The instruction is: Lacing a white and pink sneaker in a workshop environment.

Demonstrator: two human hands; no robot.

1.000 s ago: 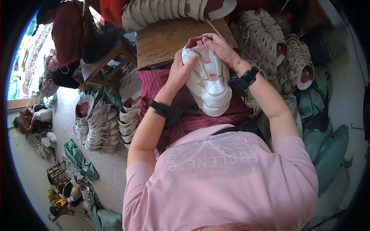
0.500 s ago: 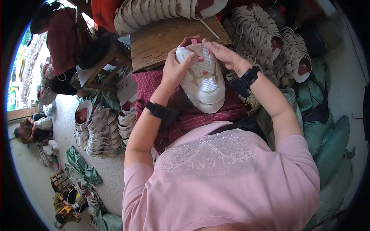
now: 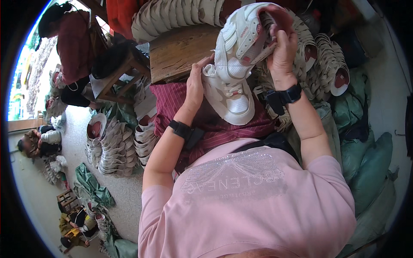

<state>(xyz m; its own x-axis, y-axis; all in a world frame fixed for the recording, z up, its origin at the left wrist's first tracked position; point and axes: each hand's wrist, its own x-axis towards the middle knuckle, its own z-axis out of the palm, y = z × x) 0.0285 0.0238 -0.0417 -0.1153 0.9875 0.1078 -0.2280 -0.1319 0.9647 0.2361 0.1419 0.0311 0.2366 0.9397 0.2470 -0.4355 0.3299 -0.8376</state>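
Observation:
A white sneaker upper (image 3: 236, 41) with pink lining and beige panels is raised and tilted over the table's right corner. My right hand (image 3: 283, 51) grips it by the collar and tongue edge, fingers curled inside the opening. Below it, a second white sneaker upper (image 3: 238, 109) rests on my lap, toe toward me, with a short lace across its front. The raised one partly covers its back end. My left hand (image 3: 195, 88) lies against the left side of the lower upper, fingers stretched out; its palm side is hidden.
A wooden table (image 3: 176, 51) stands ahead, bearing a row of nested uppers (image 3: 172, 19). More stacked uppers (image 3: 114, 146) sit on the floor at left, others (image 3: 333, 64) at right beside green sacks (image 3: 365, 167). A person (image 3: 75, 47) sits by a stool at far left.
My right hand has lifted one sneaker upper up and to the right, tilting it. The second upper beneath is now exposed. My left hand has slid down along its side.

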